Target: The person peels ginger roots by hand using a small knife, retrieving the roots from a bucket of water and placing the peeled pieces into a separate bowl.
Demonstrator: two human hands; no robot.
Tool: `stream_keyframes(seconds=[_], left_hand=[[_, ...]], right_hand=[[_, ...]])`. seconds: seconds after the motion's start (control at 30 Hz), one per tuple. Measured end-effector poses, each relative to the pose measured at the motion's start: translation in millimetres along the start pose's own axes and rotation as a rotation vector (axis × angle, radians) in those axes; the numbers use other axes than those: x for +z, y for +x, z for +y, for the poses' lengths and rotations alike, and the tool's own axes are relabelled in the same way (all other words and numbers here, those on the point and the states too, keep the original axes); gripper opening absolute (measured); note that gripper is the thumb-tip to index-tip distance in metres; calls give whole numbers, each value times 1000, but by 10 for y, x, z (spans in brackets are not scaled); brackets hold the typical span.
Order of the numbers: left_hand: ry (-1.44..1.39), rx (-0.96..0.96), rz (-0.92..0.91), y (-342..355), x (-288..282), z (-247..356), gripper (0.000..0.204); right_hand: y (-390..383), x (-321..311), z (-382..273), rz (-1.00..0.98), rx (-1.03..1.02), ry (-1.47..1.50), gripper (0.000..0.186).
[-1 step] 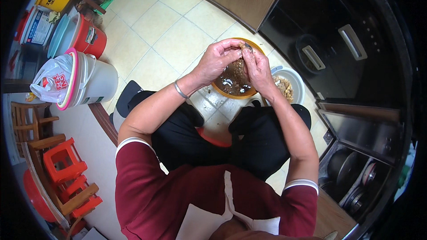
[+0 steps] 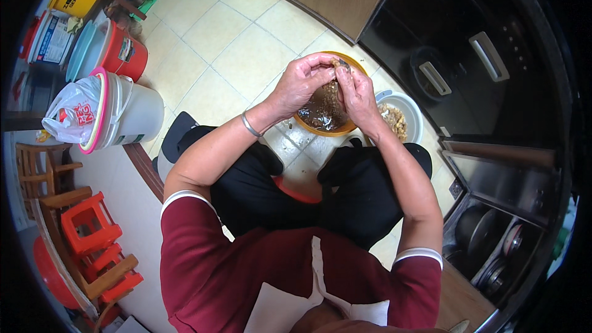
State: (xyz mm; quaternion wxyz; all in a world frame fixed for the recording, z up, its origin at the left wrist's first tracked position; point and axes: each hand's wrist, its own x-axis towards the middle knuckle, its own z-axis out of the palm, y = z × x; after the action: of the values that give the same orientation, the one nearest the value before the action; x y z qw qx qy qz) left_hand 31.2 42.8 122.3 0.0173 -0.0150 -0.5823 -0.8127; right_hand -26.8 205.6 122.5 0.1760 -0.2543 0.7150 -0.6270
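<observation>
Left hand (image 2: 301, 83) and right hand (image 2: 354, 95) meet above the orange bowl (image 2: 357, 65) of dark brown contents on the tiled floor (image 2: 246, 43). The fingertips of both hands pinch 1 small dark item (image 2: 338, 65) between them. A white bowl (image 2: 413, 111) of pale pieces sits just beside, to the right.

— Where does the view look from?
— A single head-worn fisheye camera looks steeply down over the person's chest and lap, close to both forearms, facing the tiled floor (image 2: 246, 43); straight edges bend at the rim.
</observation>
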Motion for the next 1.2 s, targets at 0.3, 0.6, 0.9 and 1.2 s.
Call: stream_keyframes(seconds=[0.3,0.6,0.9,1.2], left_hand=[[-394,-194,-9,92,-128,64,27],[-507,-189,-61,101,-167,91,27],[-386,-182,-98,29,-91,12,29],[-440,-197,-83,2,-36,-9,28]], right_hand=[[-75,-4,109,15,52,-15,35],[-22,24,61,72,28,4,35],[-1,58,83,85,-147,-29,32],[-27,51,17,88,-212,-129,29]])
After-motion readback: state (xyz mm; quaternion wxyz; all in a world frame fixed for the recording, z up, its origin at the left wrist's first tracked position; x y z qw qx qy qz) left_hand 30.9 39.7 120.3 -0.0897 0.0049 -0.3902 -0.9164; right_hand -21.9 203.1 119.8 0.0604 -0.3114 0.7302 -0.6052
